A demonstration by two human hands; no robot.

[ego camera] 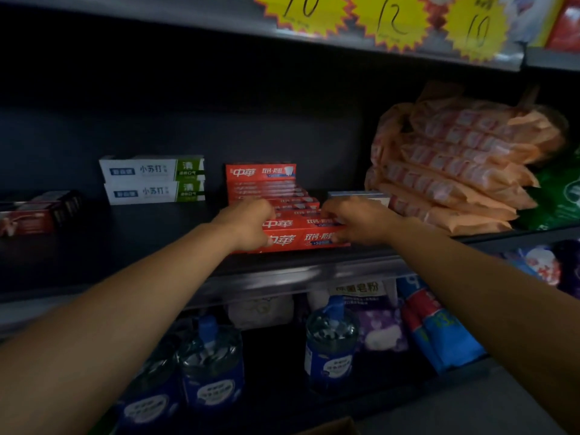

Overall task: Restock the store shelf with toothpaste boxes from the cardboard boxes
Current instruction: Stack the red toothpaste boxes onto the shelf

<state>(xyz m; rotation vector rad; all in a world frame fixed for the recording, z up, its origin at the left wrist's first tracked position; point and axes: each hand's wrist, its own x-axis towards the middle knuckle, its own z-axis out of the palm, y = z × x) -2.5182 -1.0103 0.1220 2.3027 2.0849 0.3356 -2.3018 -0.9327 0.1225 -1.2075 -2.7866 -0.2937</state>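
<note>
Mid-frame, left hand (248, 224) and right hand (354, 219) both grip the front red toothpaste boxes (301, 237) at the shelf edge (282, 277); an uneven push could skew the row or tip one off.

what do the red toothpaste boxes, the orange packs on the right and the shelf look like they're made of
Red toothpaste boxes: probably printed paperboard with a slight sheen, judging by their crisp straight edges and flat faces.
Orange packs: likely thin plastic film; they look soft and wrinkled, with crimped ends.
Shelf: dark, matt, flat and rigid, perhaps painted metal; the dim light leaves it open.
</note>
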